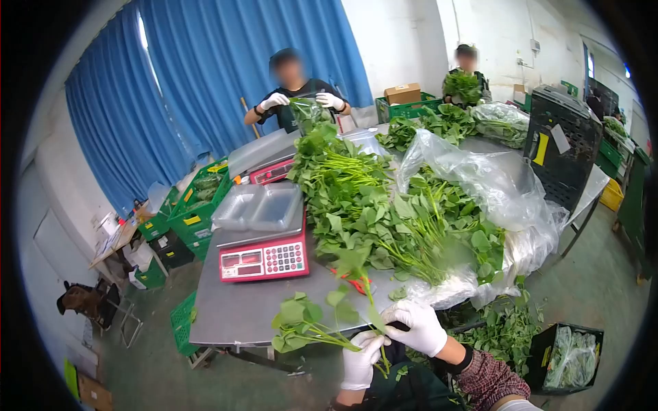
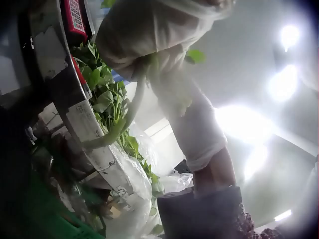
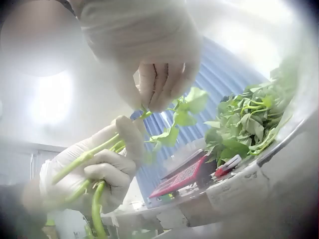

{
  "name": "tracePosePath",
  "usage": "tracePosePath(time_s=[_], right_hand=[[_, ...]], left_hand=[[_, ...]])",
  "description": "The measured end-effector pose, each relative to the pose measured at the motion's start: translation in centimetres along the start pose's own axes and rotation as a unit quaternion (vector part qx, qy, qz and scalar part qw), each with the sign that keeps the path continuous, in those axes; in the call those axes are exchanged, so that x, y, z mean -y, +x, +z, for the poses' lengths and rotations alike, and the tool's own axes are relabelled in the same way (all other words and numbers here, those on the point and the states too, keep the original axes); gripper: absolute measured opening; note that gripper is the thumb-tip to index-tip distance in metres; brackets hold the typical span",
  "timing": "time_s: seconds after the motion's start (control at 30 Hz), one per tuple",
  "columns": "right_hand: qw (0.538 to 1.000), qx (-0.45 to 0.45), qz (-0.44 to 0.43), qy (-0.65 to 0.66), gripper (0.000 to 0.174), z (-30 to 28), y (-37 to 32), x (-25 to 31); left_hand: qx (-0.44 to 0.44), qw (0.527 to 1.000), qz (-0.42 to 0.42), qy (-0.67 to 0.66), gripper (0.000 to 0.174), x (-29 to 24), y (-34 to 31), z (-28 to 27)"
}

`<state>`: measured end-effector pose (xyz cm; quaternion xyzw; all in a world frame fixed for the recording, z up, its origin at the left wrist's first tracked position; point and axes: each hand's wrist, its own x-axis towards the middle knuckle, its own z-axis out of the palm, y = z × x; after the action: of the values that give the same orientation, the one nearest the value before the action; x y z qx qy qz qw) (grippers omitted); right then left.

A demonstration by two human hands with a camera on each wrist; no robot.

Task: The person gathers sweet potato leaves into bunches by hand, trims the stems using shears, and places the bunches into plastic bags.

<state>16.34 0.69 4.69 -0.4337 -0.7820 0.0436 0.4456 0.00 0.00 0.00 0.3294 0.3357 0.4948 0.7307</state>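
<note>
My white-gloved left hand [image 1: 361,359] grips a small bunch of leafy green stems [image 1: 295,323] just off the table's front edge. The leaves point left and the cut ends poke out below the fist. Close beside it, my gloved right hand [image 1: 415,325] pinches one stem of the greens between thumb and fingers. In the right wrist view several thick stems [image 3: 97,204] stick out from the left hand [image 3: 99,167], and the right hand's fingertips meet a stem right above it. The left wrist view shows one curved stem [image 2: 133,107] hanging below the left hand.
A large heap of greens [image 1: 356,198] covers the table [image 1: 240,312], beside a red scale [image 1: 264,260] with plastic trays [image 1: 274,209] and a red-handled tool [image 1: 360,282]. Clear plastic sheeting [image 1: 493,185] lies right. A black crate [image 1: 565,359] stands on the floor. Two people work opposite.
</note>
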Motion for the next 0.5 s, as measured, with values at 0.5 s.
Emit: tracePosePath(time_s=[0.5], right_hand=[[0.974,-0.118,-0.094,-0.169,0.007,-5.0,-1.8,2.0]], left_hand=[[0.162,0.984,-0.035,0.067,0.013,-1.0,-0.4,1.9]])
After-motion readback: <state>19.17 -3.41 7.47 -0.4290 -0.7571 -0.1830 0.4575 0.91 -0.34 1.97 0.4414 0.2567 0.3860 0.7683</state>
